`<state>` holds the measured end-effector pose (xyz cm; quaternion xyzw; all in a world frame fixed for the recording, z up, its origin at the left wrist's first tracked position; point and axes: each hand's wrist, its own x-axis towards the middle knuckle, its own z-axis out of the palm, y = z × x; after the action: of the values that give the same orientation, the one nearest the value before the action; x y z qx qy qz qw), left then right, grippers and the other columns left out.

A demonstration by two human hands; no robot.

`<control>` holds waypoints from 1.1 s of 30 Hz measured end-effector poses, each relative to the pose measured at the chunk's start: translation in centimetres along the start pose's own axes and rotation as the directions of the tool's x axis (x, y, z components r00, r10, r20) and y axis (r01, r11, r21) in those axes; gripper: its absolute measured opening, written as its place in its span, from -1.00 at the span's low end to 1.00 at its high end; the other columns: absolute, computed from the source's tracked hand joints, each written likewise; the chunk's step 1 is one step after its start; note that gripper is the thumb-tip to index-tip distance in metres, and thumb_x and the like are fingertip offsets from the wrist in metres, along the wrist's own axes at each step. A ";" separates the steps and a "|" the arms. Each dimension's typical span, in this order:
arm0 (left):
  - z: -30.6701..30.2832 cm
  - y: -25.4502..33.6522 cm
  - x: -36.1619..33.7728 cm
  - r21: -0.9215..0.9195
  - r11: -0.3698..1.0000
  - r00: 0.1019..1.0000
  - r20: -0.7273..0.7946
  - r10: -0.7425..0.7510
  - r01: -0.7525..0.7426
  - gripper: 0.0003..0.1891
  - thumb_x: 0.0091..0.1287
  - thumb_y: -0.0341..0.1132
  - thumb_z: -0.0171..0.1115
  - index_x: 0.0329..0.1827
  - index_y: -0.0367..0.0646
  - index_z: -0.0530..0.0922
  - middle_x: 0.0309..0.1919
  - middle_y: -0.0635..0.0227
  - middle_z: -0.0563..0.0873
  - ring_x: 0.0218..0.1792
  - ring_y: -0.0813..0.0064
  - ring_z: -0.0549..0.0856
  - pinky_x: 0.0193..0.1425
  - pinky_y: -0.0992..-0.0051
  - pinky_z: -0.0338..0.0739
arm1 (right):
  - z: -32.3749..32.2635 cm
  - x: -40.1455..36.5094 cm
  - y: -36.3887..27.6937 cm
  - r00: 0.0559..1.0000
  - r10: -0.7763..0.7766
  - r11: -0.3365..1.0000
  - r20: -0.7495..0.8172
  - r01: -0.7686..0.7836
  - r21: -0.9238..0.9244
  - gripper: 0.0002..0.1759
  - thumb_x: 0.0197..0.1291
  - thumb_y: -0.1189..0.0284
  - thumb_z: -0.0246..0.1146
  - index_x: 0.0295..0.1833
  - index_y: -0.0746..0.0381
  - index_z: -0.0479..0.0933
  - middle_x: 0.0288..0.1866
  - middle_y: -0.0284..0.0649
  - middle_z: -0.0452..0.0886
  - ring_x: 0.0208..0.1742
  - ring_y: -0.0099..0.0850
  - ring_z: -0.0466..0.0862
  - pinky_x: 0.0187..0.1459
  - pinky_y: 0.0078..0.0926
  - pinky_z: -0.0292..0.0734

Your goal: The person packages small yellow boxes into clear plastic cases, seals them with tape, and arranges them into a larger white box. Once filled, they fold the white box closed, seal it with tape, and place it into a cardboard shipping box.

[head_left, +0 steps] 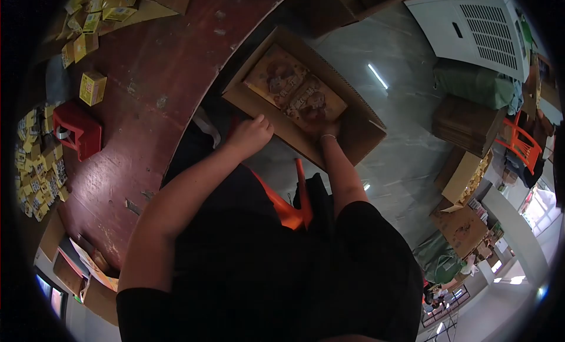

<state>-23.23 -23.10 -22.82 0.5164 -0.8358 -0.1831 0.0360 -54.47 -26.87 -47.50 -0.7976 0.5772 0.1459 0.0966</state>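
Note:
A brown cardboard box (353,103) stands tilted in view before me, its top open. Inside lie two flat orange-brown printed packages (276,76), side by side with pictures and lettering on their faces. My left hand (254,136) is at the box's near wall, its fingers curled closed over the edge. Down inside the box, my right hand (327,128) is at the near right corner of the printed packages. Its fingers are dim against them, and I cannot tell whether they grip one.
On the left is a worn red tabletop (141,106) with a red plastic holder (79,131), a small yellow box (93,88) and piles of small yellow boxes (38,159). An orange chair (285,206) is below me. Right stand a white slatted unit (471,30) and stacked cardboard (468,123).

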 end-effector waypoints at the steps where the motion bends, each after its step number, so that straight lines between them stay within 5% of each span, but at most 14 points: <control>1: -0.1 -0.3 0.0 0.014 1.000 1.000 0.031 -0.002 0.001 -0.83 0.07 -0.38 0.16 -0.26 -0.18 0.54 -0.33 0.37 0.58 -0.15 0.41 0.58 -0.28 0.50 0.61 | 3.8 1.8 -0.3 1.000 0.019 0.774 -0.018 -0.003 0.633 -0.34 -0.02 0.18 0.44 0.16 0.21 0.39 0.14 -0.27 0.54 0.11 -0.26 0.56 0.17 -0.35 0.44; 2: -0.1 -0.3 -0.2 0.017 1.000 0.999 0.039 -0.002 0.001 -0.83 0.07 -0.38 0.16 -0.26 -0.18 0.54 -0.33 0.37 0.58 -0.15 0.41 0.58 -0.28 0.50 0.61 | 6.1 2.4 -0.9 0.999 0.045 0.199 -0.017 0.007 0.980 -0.35 0.05 0.02 0.36 0.13 0.21 0.41 0.17 -0.26 0.54 0.13 -0.23 0.56 0.21 -0.32 0.41; 3: -0.1 -0.3 -0.2 0.011 1.000 1.000 0.029 -0.007 0.007 -0.82 0.07 -0.38 0.15 -0.25 -0.19 0.54 -0.32 0.37 0.57 -0.15 0.40 0.58 -0.28 0.50 0.61 | 4.7 2.6 -1.7 0.999 0.045 0.194 -0.015 0.007 0.981 -0.35 0.05 0.02 0.36 0.13 0.21 0.41 0.17 -0.26 0.54 0.13 -0.23 0.56 0.21 -0.32 0.41; 5: -0.1 -0.3 -0.3 0.008 1.000 1.000 0.019 -0.014 0.014 -0.82 0.07 -0.38 0.15 -0.25 -0.19 0.54 -0.31 0.36 0.57 -0.15 0.40 0.58 -0.27 0.50 0.61 | 1.1 3.4 -3.0 0.868 -0.007 0.940 0.497 -0.163 0.299 -0.36 0.15 -0.11 0.18 0.09 0.21 0.42 0.18 -0.15 0.53 0.18 -0.17 0.53 0.30 -0.20 0.30; 9: 0.2 -0.5 -0.4 0.021 1.000 1.000 0.023 -0.012 0.012 -0.82 0.07 -0.38 0.15 -0.26 -0.19 0.54 -0.31 0.36 0.56 -0.16 0.39 0.57 -0.27 0.50 0.61 | -2.2 3.5 -5.6 0.934 -0.019 0.927 0.356 -0.117 0.356 -0.39 0.21 -0.05 0.14 0.15 0.21 0.40 0.11 -0.09 0.57 0.09 -0.17 0.58 0.14 -0.20 0.47; 11: -0.1 -0.1 -0.3 0.026 1.000 1.000 0.010 -0.012 0.012 -0.84 0.07 -0.38 0.14 -0.28 -0.18 0.54 -0.32 0.36 0.56 -0.17 0.39 0.57 -0.27 0.50 0.61 | 3.7 4.7 -4.5 0.982 -0.118 0.986 0.146 0.133 -0.099 -0.38 0.24 -0.14 0.01 0.30 -0.05 0.41 0.32 -0.18 0.41 0.27 -0.27 0.45 0.23 0.02 0.36; 15: -3.1 1.3 -0.1 -0.050 0.995 0.993 0.074 -0.086 0.090 -0.59 0.19 -0.37 0.09 0.14 -0.16 0.46 0.10 0.18 0.54 -0.03 0.25 0.62 -0.15 0.37 0.65 | -8.5 7.9 -5.0 0.973 -0.076 0.992 0.220 0.052 0.113 -0.49 0.27 -0.01 0.04 0.19 0.04 0.49 0.16 -0.16 0.51 0.11 -0.29 0.54 0.04 -0.10 0.42; 17: -8.3 2.9 -0.3 -0.356 0.897 0.937 0.316 -0.150 0.264 -0.41 0.21 -0.31 0.15 0.36 -0.01 0.29 0.35 0.11 0.33 0.11 0.06 0.57 0.01 0.18 0.61 | -15.7 4.8 -5.4 0.962 -0.131 0.958 0.239 0.061 0.280 -0.56 0.29 0.07 0.06 0.12 0.10 0.55 0.06 -0.15 0.57 0.00 -0.30 0.59 -0.09 -0.18 0.46; 19: -12.6 4.0 -2.6 -0.541 0.814 0.975 0.173 -0.138 0.211 -0.50 0.30 -0.22 0.16 0.31 -0.06 0.35 0.21 0.13 0.47 0.07 0.14 0.60 0.09 0.20 0.54 | -22.3 5.1 -6.5 0.937 -0.255 0.884 0.240 0.126 0.450 -0.62 0.32 0.16 0.08 0.04 0.15 0.61 -0.05 -0.14 0.64 -0.11 -0.32 0.65 -0.21 -0.26 0.50; 21: -18.7 4.2 -5.8 -0.716 0.613 0.941 0.292 -0.170 0.333 -0.58 0.31 -0.19 0.18 0.20 -0.11 0.46 -0.04 0.14 0.62 -0.01 0.21 0.63 0.02 0.25 0.54 | -29.4 7.6 -10.4 0.877 -0.398 0.798 0.268 0.187 0.573 -0.66 0.34 0.24 0.10 -0.03 0.21 0.66 -0.15 -0.12 0.70 -0.22 -0.33 0.71 -0.34 -0.35 0.55; 23: -23.4 3.9 -11.4 -0.853 0.430 0.945 0.194 -0.263 0.294 -0.65 0.32 -0.13 0.19 0.06 -0.15 0.56 -0.23 0.17 0.68 -0.12 0.25 0.66 -0.05 0.29 0.54 | -40.3 7.1 -13.1 0.566 -0.599 0.700 0.567 0.026 0.714 -0.78 0.31 0.45 0.17 -0.03 0.31 0.64 -0.21 -0.22 0.70 -0.15 -0.55 0.64 -0.12 -0.55 0.54; 27: -24.3 3.7 -23.8 -0.793 0.495 0.913 0.182 -0.364 0.355 -0.74 0.34 -0.23 0.21 -0.02 -0.17 0.60 -0.23 0.23 0.69 -0.21 0.32 0.68 -0.14 0.38 0.54 | -57.2 2.4 -24.4 0.129 -0.986 0.144 0.104 0.350 0.926 -0.70 0.31 0.46 0.18 0.10 0.33 0.57 -0.14 -0.24 0.68 -0.19 -0.61 0.62 -0.16 -0.61 0.55; 31: -20.7 4.2 -30.1 -0.866 0.327 0.893 0.247 -0.376 0.378 -0.78 0.26 -0.24 0.25 -0.15 -0.18 0.62 -0.23 0.18 0.70 -0.22 0.20 0.69 -0.12 0.31 0.54 | -61.2 1.2 -41.2 0.371 -0.928 0.171 -0.035 0.508 0.844 -0.72 0.29 0.45 0.20 0.07 0.33 0.58 -0.20 -0.26 0.68 -0.22 -0.62 0.62 -0.18 -0.58 0.54; 33: -19.6 4.1 -31.5 -0.819 0.501 0.803 -0.086 -0.590 0.280 -0.85 0.20 -0.33 0.26 -0.26 -0.21 0.61 -0.28 0.15 0.67 -0.25 0.14 0.68 -0.15 0.30 0.54 | -58.0 5.8 -50.6 0.404 -0.856 0.223 -0.322 0.852 0.474 -0.49 0.19 0.14 0.27 0.05 0.35 0.58 -0.17 -0.08 0.70 -0.22 -0.30 0.68 -0.09 -0.45 0.55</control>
<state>-7.18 0.85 0.89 0.6695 -0.4905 -0.4294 0.3560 2.26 -34.86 4.22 -0.9094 0.0593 -0.1088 0.3969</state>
